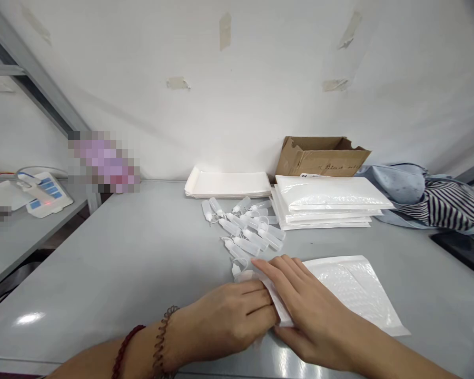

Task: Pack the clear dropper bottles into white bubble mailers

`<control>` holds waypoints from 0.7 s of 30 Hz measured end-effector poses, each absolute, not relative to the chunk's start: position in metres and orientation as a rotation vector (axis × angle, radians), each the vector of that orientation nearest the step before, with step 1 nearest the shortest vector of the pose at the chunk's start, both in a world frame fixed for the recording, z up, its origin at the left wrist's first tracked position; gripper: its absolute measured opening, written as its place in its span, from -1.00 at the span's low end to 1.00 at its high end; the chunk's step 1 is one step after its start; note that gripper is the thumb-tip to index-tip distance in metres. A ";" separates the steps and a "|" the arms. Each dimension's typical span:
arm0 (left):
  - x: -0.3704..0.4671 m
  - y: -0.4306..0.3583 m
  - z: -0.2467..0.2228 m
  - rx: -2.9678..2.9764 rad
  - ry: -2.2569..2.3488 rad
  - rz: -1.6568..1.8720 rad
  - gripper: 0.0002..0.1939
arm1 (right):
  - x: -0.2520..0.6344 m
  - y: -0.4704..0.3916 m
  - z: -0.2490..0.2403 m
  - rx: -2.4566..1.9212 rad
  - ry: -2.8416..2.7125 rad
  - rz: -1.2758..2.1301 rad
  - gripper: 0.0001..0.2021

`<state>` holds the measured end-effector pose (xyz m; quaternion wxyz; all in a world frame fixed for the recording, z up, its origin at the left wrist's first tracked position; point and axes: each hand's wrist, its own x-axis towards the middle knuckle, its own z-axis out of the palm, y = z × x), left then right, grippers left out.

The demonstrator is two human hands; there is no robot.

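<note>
A white bubble envelope lies on the grey table, its left end between my hands. My right hand is closed around that end, thumb below and fingers on top. The fingers of my left hand are bent at the envelope's mouth, partly inside it; what they hold, if anything, is hidden. Just beyond my hands lies a loose pile of small translucent plastic bottles, one of them close to my left fingers.
Behind the bottles lies a stack of flat white envelopes. Filled white envelopes are piled at right, before a cardboard box. Striped cloth and a black phone-like object lie far right. A white device stands left.
</note>
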<state>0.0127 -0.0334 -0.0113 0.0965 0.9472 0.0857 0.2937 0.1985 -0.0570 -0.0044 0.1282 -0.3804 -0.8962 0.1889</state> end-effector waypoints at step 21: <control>0.007 -0.045 -0.009 2.832 0.609 0.658 -0.70 | 0.198 -0.061 -0.002 -1.264 -2.625 0.630 -0.17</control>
